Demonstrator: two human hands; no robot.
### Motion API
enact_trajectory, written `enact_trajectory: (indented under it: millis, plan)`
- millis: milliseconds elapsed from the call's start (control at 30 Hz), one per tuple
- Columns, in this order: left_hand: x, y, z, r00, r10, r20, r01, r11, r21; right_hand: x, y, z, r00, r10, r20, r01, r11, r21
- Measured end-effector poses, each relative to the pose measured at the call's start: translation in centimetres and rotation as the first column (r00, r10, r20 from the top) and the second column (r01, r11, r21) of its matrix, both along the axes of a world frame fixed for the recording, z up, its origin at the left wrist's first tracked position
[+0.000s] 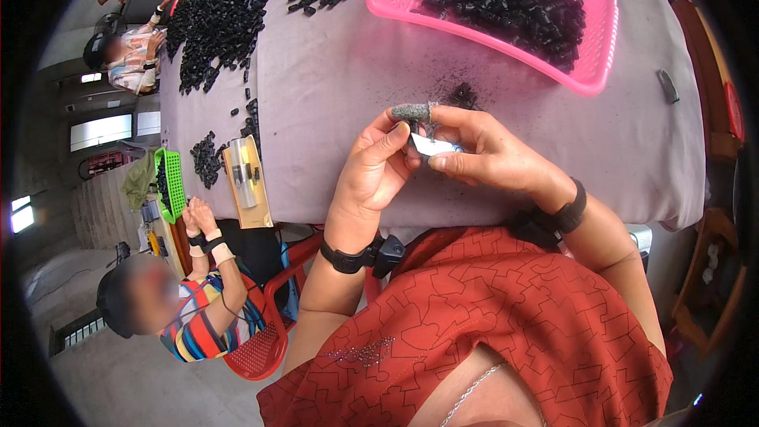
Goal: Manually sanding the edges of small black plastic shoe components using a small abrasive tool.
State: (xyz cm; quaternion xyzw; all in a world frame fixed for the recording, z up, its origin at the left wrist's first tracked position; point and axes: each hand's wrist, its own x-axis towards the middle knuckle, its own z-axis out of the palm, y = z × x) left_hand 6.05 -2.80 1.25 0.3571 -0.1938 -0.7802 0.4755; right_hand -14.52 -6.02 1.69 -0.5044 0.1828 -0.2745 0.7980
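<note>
In front of me, above the near part of the table, my left hand [373, 160] and my right hand [494, 152] meet. The left thumb and fingers pinch a small dark piece [414, 126], mostly hidden by the fingertips; it resembles the black parts nearby. A grey knitted finger cover [411, 112] sits on my right index finger. Between right thumb and fingers I grip a small white piece with a blue edge [435, 145], its kind unclear, its tip against the left fingers. Just beyond the hands lies a little group of black parts [465, 96] amid dark crumbs.
A pink basket [490, 34] of black plastic parts stands at the far right. A large heap of black parts [217, 20] covers the far left. A tan box [247, 182] lies at the left edge, near a co-worker [213, 308] and a green basket [169, 186].
</note>
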Motion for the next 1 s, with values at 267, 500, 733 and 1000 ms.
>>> enact_trajectory:
  millis: [267,500,733,1000]
  plan:
    - [0.15,0.13,-0.19,1.000,0.004,0.003,-0.004,1.000,-0.001,-0.01,-0.34,-0.24,0.998,0.052,0.026,-0.052,0.998,0.035]
    - [0.09,0.13,-0.38,1.000,0.007,-0.008,-0.007,1.000,0.003,-0.01,-0.29,-0.43,0.998,0.060,0.026,-0.061,0.997,0.048]
    - [-0.01,0.30,-0.29,0.999,0.003,-0.032,-0.001,0.998,0.059,0.03,-0.43,-0.53,0.999,0.040,0.000,-0.040,0.999,0.034]
    - [0.81,0.55,-0.33,0.999,0.044,0.033,-0.044,0.999,0.022,0.20,-0.27,-0.59,0.998,-0.061,0.018,0.060,0.997,0.048]
